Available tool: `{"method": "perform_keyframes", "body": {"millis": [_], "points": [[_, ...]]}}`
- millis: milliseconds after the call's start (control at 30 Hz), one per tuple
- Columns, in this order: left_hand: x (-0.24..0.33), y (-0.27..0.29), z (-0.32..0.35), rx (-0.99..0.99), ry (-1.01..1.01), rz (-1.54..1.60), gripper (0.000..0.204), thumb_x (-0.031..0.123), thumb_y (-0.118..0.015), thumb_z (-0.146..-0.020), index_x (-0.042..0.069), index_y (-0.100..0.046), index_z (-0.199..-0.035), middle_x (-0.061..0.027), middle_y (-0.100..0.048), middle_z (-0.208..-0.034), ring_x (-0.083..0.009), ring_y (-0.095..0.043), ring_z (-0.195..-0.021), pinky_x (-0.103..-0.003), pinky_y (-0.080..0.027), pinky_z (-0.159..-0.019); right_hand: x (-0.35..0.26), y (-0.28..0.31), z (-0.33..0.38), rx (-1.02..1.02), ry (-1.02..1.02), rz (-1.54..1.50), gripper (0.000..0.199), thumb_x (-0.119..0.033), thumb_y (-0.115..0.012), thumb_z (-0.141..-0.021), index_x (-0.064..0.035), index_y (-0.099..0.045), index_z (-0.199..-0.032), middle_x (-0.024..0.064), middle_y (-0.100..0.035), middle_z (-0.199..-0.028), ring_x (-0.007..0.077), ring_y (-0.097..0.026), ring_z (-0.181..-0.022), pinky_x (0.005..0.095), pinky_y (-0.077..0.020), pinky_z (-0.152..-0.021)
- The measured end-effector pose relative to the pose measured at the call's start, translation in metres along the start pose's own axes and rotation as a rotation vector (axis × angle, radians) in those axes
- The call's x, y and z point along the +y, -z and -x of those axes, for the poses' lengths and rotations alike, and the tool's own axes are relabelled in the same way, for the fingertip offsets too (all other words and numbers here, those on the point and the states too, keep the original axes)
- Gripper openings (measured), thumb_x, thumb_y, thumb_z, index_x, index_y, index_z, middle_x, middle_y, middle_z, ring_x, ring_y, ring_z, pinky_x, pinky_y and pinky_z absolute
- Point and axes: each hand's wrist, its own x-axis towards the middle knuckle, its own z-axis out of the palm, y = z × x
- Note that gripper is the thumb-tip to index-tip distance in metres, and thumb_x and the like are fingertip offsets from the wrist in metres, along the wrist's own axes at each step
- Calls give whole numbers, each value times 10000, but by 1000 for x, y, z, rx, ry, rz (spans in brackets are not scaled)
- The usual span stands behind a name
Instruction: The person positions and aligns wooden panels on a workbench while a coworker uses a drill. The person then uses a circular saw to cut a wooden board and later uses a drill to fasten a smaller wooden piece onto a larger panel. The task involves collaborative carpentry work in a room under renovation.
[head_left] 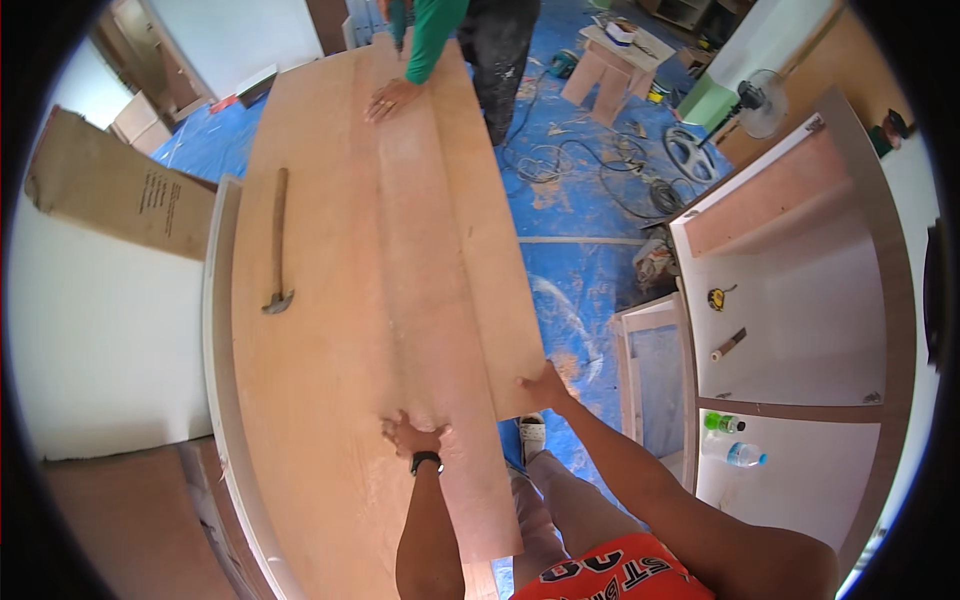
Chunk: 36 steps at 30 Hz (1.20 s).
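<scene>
Pressing my left hand [415, 436] flat on the near end of the plywood strip [430, 300], I grip its right edge with my right hand [545, 387]; blue floor [580, 270] lies open right.

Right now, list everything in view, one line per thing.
plywood sheet: one, tan, large, under both hands
plywood strips: two, tan, lying lengthwise on the sheet
hammer: one, brown handle, on the sheet's left side
co-worker's hand: one, green sleeve, on the strips' far end
cardboard: one, brown, far left
fan: one, white, upper right
cables: tangled, black, on blue floor
cabinet: one, white inside, right
bottles: two, green and clear, in cabinet
left hand: flat on the near strip, wristwatch
right hand: gripping the right strip's corner
</scene>
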Motion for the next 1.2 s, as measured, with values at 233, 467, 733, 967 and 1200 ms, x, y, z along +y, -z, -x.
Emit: {"method": "perform_keyframes", "body": {"millis": [233, 467, 733, 967, 1200], "points": [[7, 3, 9, 14, -10, -4, 1165, 398, -944, -474, 179, -369, -1463, -166, -180, -1577, -345, -178, -1454, -530, -359, -1079, -26, 4, 9, 20, -94, 55, 590, -280, -837, -701, 25, -600, -1145, 113, -692, -1018, 194, -666, -886, 338, -542, -737], [11, 5, 10, -9, 0, -17, 1130, 383, -934, -509, 162, -368, -1462, -162, -267, -1549, -371, -201, -1442, -545, -369, -1062, -27, 5, 8, 38, -168, 131, 506, -215, -799, -749, 18, -602, -1153, 105, -691, -1033, 185, -660, -911, 337, -535, -765], [6, 2, 6, 1, -16, -8, 1140, 376, -940, -502, 173, -364, -1465, -160, -261, -1552, -362, -178, -1450, -533, -363, -1067, -15, 4, 6, 30, -167, 46, 552, -212, -799, -755, 29, -551, -1186, 133, -668, -1070, 214, -655, -954, 354, -532, -791], [11, 3, 6, -5, -3, -2, 1139, 379, -944, -491, 178, -374, -1456, -191, -170, -1573, -350, -175, -1453, -524, -360, -1073, -2, 7, 1, 87, -169, 101, 579, -176, -797, -760, 38, -505, -1212, 143, -647, -1110, 221, -641, -996, 354, -527, -823], [8, 0, 5, 15, -2, -8, 1137, 409, -942, -484, 181, -377, -1443, -197, -162, -1574, -364, -190, -1445, -533, -360, -1067, -14, 3, 8, 100, -161, 69, 521, -211, -794, -757, 4, -590, -1186, 88, -680, -1076, 170, -642, -963, 338, -518, -819]]}}
